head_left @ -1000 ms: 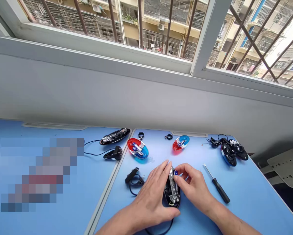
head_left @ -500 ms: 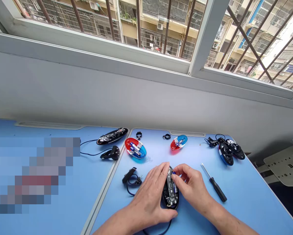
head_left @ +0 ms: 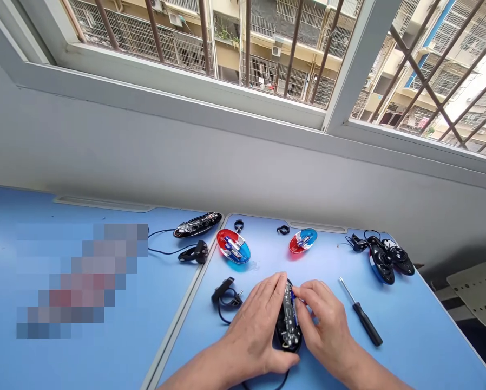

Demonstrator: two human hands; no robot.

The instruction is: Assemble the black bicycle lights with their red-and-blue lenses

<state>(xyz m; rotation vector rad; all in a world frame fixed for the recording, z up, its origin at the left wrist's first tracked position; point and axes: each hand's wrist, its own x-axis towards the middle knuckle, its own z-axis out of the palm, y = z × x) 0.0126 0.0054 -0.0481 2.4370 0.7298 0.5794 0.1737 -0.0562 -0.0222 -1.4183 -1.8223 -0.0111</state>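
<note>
A black-handled screwdriver is lying on the blue table. Two red-and-blue lens covers are sitting further back, with two small black rings behind them. A black clip with cable is resting nearby.

Big pixelated patch on the left desk, no telling what's under it. Both forearms run off the bottom edge. The left hand and right hand cover the sides of the black light base; its cord gets cut off too.
</note>
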